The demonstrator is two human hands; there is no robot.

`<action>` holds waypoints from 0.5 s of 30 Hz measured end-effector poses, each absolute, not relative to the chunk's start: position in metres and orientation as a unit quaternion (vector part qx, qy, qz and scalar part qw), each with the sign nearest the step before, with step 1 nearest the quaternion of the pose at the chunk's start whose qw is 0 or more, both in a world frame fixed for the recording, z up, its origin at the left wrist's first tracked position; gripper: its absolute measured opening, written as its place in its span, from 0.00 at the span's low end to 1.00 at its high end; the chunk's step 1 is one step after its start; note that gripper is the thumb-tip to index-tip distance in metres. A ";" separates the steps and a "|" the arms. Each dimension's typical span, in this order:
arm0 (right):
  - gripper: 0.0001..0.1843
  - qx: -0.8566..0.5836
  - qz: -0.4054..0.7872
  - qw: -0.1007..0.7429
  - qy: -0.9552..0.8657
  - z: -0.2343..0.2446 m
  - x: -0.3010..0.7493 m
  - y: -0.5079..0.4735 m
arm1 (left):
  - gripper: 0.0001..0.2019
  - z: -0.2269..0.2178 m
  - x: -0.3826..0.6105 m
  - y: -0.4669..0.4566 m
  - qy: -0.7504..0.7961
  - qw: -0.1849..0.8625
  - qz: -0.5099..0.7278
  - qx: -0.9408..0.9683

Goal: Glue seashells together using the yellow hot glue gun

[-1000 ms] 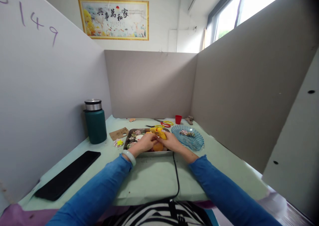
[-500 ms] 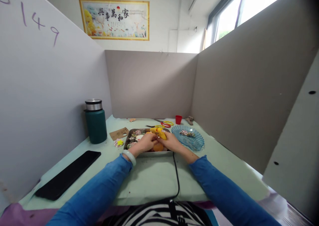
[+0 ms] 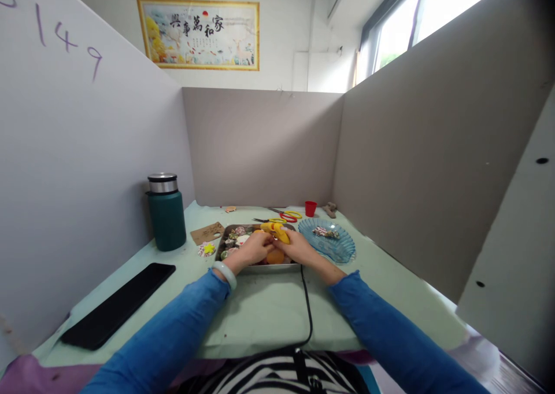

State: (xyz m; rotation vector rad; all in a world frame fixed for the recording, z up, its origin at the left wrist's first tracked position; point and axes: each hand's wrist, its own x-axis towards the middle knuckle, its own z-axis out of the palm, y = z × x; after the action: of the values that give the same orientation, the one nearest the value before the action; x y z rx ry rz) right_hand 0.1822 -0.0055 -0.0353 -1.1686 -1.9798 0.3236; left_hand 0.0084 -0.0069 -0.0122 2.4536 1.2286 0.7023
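Observation:
Over a metal tray point(image 3: 277, 269), both hands meet in the middle of the table. My right hand point(image 3: 297, 247) is wrapped round a yellow glue gun point(image 3: 281, 232), whose black cord point(image 3: 309, 307) trails down to the table's front edge. Close against it, my left hand point(image 3: 255, 248) has its fingers pinched together; what they hold, if anything, is hidden. In the tray lie several small patterned fabric pieces point(image 3: 229, 243) and an orange round piece point(image 3: 275, 257), partly covered by my hands.
Left of the tray are a brown card point(image 3: 207, 234), a flower-shaped piece point(image 3: 207, 249), a black phone-like slab point(image 3: 119, 304) and a green bottle point(image 3: 167, 217). Behind lie scissors point(image 3: 288, 216) and a red cup point(image 3: 310, 209). A blue glass plate point(image 3: 347, 249) stands right. Grey partitions point(image 3: 264, 145) surround the table.

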 end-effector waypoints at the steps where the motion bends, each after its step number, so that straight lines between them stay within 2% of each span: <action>1: 0.17 -0.459 0.129 0.399 -0.783 -0.035 0.182 -0.006 | 0.09 -0.012 0.008 -0.007 0.429 0.155 0.245 0.856; 15: 0.17 -0.464 0.125 0.394 -0.784 -0.035 0.182 -0.006 | 0.09 -0.013 0.008 -0.006 0.424 0.171 0.244 0.855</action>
State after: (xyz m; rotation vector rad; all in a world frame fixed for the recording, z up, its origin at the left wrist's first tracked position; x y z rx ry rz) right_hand 0.1824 -0.0057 -0.0349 -1.1771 -1.9882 0.3160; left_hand 0.0082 -0.0061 -0.0132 2.4282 1.2052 0.6935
